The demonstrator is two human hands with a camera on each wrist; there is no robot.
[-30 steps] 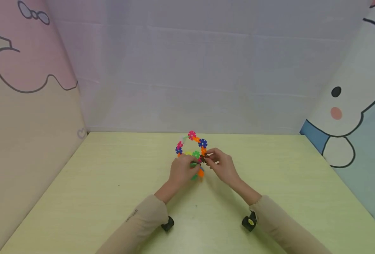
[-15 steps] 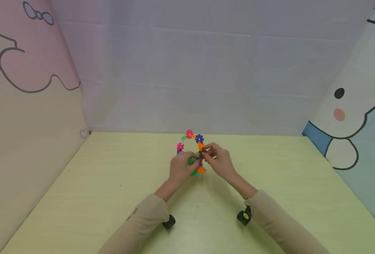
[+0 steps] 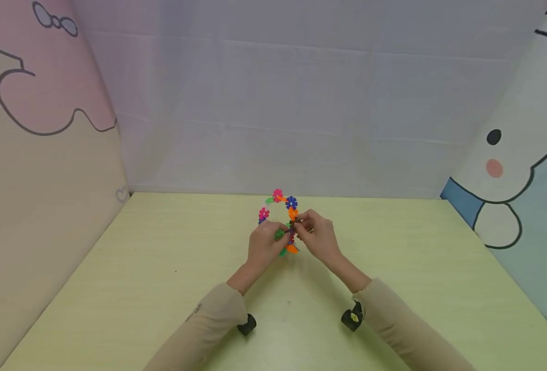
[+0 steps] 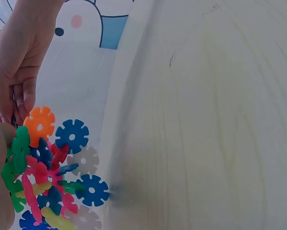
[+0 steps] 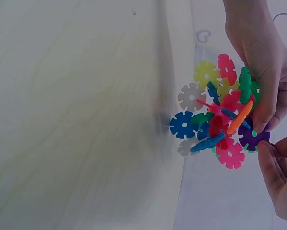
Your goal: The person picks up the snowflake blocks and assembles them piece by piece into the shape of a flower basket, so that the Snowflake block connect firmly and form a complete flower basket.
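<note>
A cluster of interlocking plastic snowflake discs (image 5: 229,101), in pink, blue, green, yellow, orange and pale grey, is joined into a rounded shape with a loop at the top. My left hand (image 3: 265,243) grips it at the near left side, with the thumb beside a purple disc (image 5: 254,136). On the right side, the fingers of my right hand (image 3: 319,236) pinch a dark disc (image 3: 293,224) just below an orange disc (image 3: 293,213). Both hands' fingertips are close together at the purple disc in the right wrist view. Fingers hide part of the cluster.
The hands work above a pale yellow-green table (image 3: 171,309). A whitish cloth backdrop (image 3: 273,113) stands behind its far edge, with cartoon-printed panels (image 3: 491,129) on both sides. Black wrist cameras (image 3: 246,325) hang under both sleeves.
My right hand has shifted slightly left and up, closer to my left hand. The cluster has turned a little; over the last half second it barely moves.
</note>
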